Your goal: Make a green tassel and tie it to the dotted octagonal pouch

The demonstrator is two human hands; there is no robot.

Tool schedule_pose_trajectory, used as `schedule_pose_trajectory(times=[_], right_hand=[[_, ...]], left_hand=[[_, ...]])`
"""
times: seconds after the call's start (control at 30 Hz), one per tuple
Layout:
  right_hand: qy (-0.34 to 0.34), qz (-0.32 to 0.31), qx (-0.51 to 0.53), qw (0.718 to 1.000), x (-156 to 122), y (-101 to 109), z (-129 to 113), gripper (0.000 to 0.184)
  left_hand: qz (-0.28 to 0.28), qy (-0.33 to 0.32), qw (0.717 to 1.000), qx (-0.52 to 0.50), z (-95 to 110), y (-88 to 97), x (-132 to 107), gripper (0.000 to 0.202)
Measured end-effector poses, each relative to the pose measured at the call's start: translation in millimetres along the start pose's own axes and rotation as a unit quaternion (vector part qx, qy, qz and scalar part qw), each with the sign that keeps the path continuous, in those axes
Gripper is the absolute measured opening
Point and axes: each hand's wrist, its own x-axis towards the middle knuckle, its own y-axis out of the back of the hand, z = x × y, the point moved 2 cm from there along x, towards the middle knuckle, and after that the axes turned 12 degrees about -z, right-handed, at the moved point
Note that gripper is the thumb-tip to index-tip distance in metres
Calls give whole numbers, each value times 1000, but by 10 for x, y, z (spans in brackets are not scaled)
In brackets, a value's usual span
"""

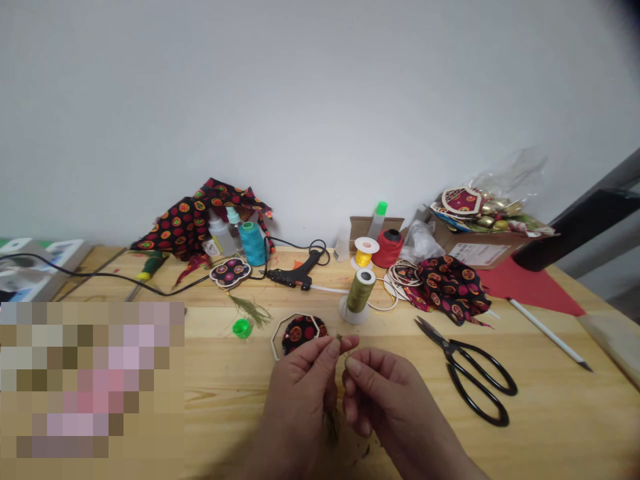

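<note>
My left hand [307, 387] is closed, its thumb and finger pinching the top of an olive-green thread tassel [331, 427], whose strands hang below the palm. Close beside it, my right hand [383, 390] is also closed, thumb against forefinger at what looks like a fine end of the thread; the fingers cover most of it. Behind my hands stands a spool of olive thread [361, 291]. A pale octagonal frame [274, 339] and a round piece of black patterned fabric [300, 330] lie just beyond my left hand, partly hidden by it.
Black-handled scissors [467, 370] lie to the right, near a white pencil [547, 333]. A black glue gun [297, 272] with its cord lies at the back. Also there are a finished tasselled ornament [230, 272], a green cap [242, 327], blue thread [251, 244] and red thread [389, 250].
</note>
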Motion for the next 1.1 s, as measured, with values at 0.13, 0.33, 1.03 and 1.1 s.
schedule_pose_trajectory(times=[0.13, 0.33, 1.03, 1.1], right_hand=[[-2, -4, 2, 1000, 22, 20, 21, 32], [-7, 1, 0, 1000, 29, 38, 35, 31], [-19, -13, -10, 1000, 98, 34, 76, 36], [-29, -17, -32, 999, 80, 35, 51, 37]], left_hand=[[-26, 7, 999, -39, -8, -16, 4, 35], [-17, 3, 999, -39, -21, -5, 2, 37], [-32, 12, 998, -52, -4, -15, 32, 36], [-29, 17, 998, -48, 9, -9, 30, 38]])
